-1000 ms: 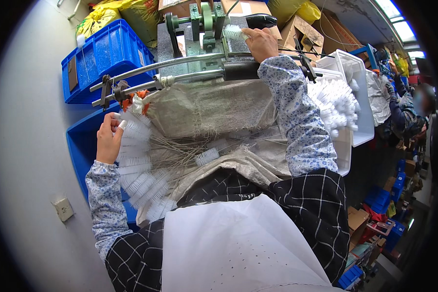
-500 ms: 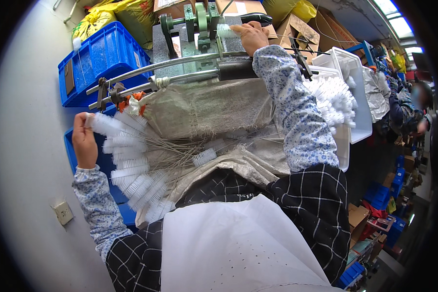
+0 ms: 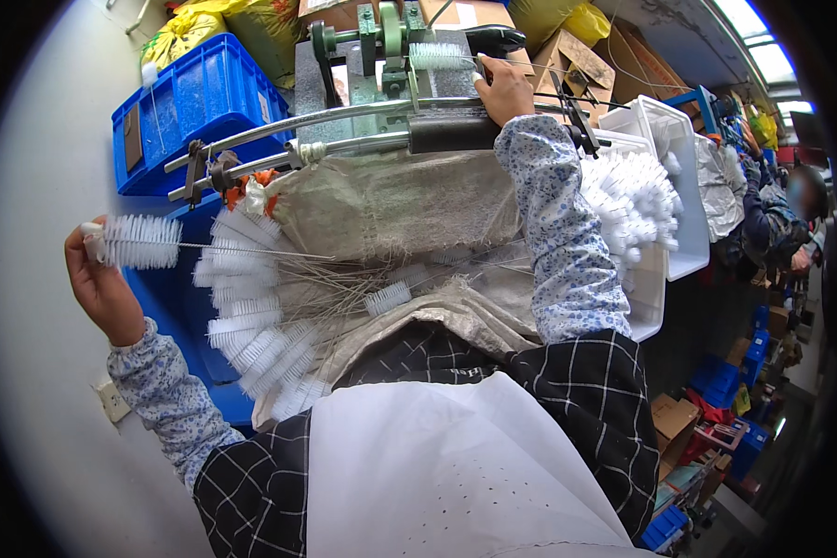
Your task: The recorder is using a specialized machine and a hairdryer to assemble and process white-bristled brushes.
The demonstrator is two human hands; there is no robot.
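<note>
At the far left, my left hand [image 3: 102,290] pinches the tip of a white bottle brush [image 3: 141,242], whose thin wire stem points right over the heap of similar brushes [image 3: 249,325] on a greyish sack cloth [image 3: 405,206]. My right hand [image 3: 506,93] is at the green machine [image 3: 391,65], fingers closed by the wire end of another white bottle brush [image 3: 437,57]. That one lies level across the machine's plate, its bristles to the left of my fingers and its wire running right. Two metal rods [image 3: 344,118] with a black sleeve [image 3: 451,133] cross below my right hand.
A blue crate [image 3: 195,116] stands left of the machine, another blue bin [image 3: 181,307] below it. White tubs [image 3: 684,186] at right hold many finished-looking white brushes [image 3: 628,200]. A wall with a socket [image 3: 112,402] borders the left. Another person [image 3: 777,214] sits at far right.
My left hand has moved left and drawn one brush away from the heap. My right hand has shifted slightly right and down, uncovering more of the brush on the machine.
</note>
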